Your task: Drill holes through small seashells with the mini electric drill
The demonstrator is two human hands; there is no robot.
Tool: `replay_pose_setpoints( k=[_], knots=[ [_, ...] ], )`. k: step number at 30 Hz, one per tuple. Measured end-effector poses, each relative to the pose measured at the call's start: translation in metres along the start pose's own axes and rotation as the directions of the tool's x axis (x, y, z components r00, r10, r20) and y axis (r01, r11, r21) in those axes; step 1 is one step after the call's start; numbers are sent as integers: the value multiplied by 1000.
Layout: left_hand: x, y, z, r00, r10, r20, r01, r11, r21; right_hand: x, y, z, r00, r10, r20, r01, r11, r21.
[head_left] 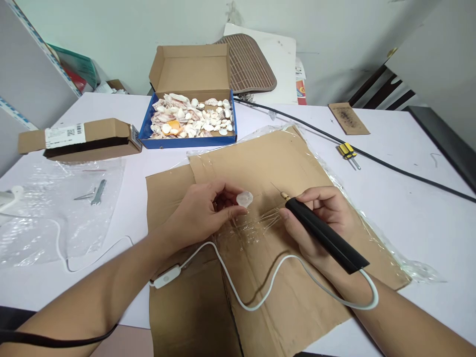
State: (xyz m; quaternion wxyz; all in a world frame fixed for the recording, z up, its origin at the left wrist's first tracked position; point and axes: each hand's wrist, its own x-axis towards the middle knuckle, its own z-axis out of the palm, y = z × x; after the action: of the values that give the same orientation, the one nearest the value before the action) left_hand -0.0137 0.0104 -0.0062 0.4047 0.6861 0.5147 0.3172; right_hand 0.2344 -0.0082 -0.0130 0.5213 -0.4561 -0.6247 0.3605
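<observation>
I see 1 small shell [244, 199], pale and translucent white, rounded like a fan, pinched at the fingertips of my left hand [203, 214]. That hand is curled nearly closed, thumb and fingers gripping the shell's lower edge, so the shell stands up just past the fingertips, above the cardboard [282, 292]. My right hand [320, 218] is wrapped shut around a black drill pen [324, 234], held like a pencil, its brass tip and thin bit pointing up and left toward the shell. The bit's end sits near the shell but apart from it; there is a clear gap between them. A white cord [260, 297] runs from the pen's back end, loops across the cardboard and passes an inline switch [167, 276] under my left wrist.

The cardboard lies flat on the white surface [416, 208], partly covered with clear plastic film [256, 228]. Well beyond my hands, a blue box [189, 141] with an open cardboard lid holds many more shells [193, 119], white, pink and 1 orange. To its left lies a long brown carton [85, 139] with a label. A clear bag [55, 213] with metal bits [94, 193] rests at the left. A yellow screwdriver [347, 151] lies to the right beside a black cable [372, 157].
</observation>
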Motion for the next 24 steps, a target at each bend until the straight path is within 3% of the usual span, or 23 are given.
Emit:
replay_pose_setpoints(
  k=[5,11,14,16,18,20,22,24],
  knots=[
    [-1,-6,1,999,-28,16,29,998,-54,4,2,-1,997,72,25,-73,995,68],
    [-4,-11,1,1000,-18,-7,18,997,-74,4,15,5,999,49,-25,-43,981,191],
    [-5,-8,0,999,45,-19,-44,998,42,3,21,6,999,35,-37,-27,980,196],
    [-5,-6,0,986,166,-13,-161,969,186,2,21,5,998,65,-4,-64,987,146],
    [-5,-4,1,933,360,16,-342,872,350,1,17,4,994,106,38,-108,991,74],
    [-6,-4,2,838,537,98,-509,705,495,1,12,4,988,126,85,-127,992,0],
    [-8,-5,3,761,615,207,-596,536,598,2,7,4,985,130,117,-125,991,-49],
    [-10,-6,2,738,610,289,-614,428,663,3,5,4,983,124,138,-119,992,-38]
  ],
)
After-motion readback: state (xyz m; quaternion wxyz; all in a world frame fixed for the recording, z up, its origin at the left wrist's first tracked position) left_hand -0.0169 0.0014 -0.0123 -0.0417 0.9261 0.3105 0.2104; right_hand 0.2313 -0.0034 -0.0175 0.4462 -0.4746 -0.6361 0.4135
